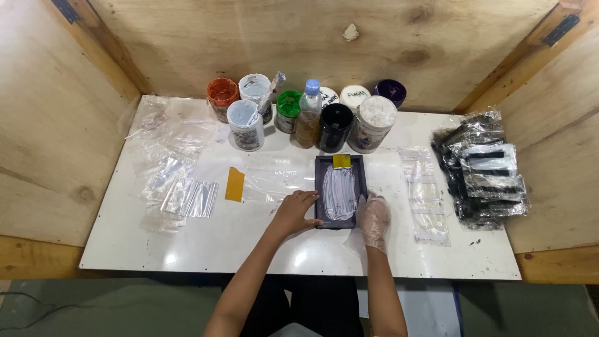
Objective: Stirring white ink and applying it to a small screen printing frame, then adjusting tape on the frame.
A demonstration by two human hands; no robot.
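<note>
A dark rectangular frame (319, 181) lies flat on the white table (206, 243), its inner panel smeared with white paste (340, 193). A small yellow scraper (341, 161) rests at the frame's far end. My left hand (293, 212), bare, presses on the frame's near left corner with the fingers spread over its edge. My right hand (373, 215), in a thin clear glove, lies against the frame's right edge; I cannot tell whether it grips anything.
Several paint jars (246, 125) and a small bottle (308, 115) stand at the back. Clear plastic sleeves (187, 196) and a yellow card (234, 184) lie left. A strip of clear bags (427, 196) and a pile of dark packaged items (483, 171) lie right. Plywood walls surround the table.
</note>
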